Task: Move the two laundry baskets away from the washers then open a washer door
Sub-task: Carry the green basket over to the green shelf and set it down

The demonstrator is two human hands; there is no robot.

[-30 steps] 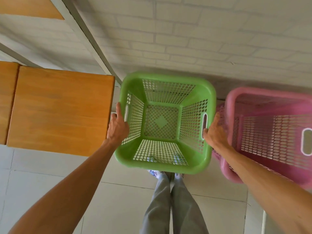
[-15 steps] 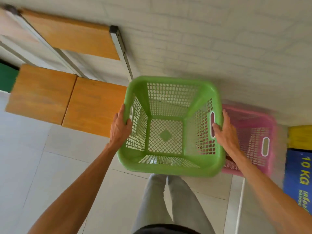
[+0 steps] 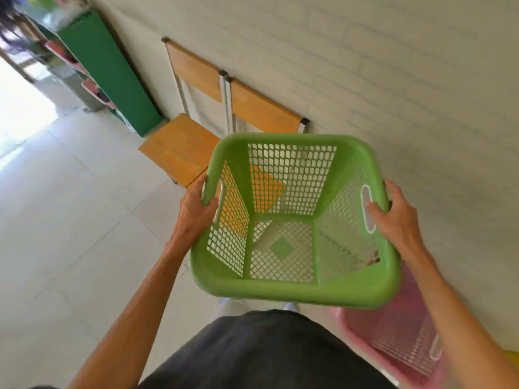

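Note:
I hold an empty green mesh laundry basket in the air in front of me, tilted slightly. My left hand grips its left rim by the handle slot. On the other side my right hand grips the right rim beside the white-edged handle slot. A pink mesh laundry basket stands on the floor at the lower right, partly hidden under the green one and my right forearm. No washer is in view.
Two wooden chairs stand against the pale brick wall just beyond the green basket. A green cabinet stands further along the wall at the upper left. Pale floor tiles spread to the left.
The green basket has come up and away from the pink one, which now lies lower right behind it. My view has swung left along the wall, showing the chairs and cabinet.

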